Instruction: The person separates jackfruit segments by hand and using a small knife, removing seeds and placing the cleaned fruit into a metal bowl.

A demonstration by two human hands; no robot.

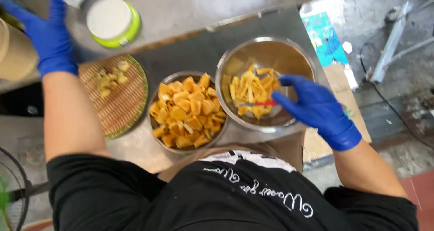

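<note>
Over a grey table [190, 55], right hand [316, 107] fingers pinch a red-handled tool [264, 103] (lying left-right); left hand [45, 32] fingers spread.

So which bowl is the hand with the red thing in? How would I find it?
Start at the grey metal table with two steel bowls side by side. Take the bigger, shinier bowl by the table's edge; the right hand in a blue glove reaches into it, holding a thin red tool. It holds only a small pile of pale yellow strips, while the neighbouring bowl is heaped with orange chunks.

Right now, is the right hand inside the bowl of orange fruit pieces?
No, the right hand reaches into the larger steel bowl of pale yellow strips.
</note>
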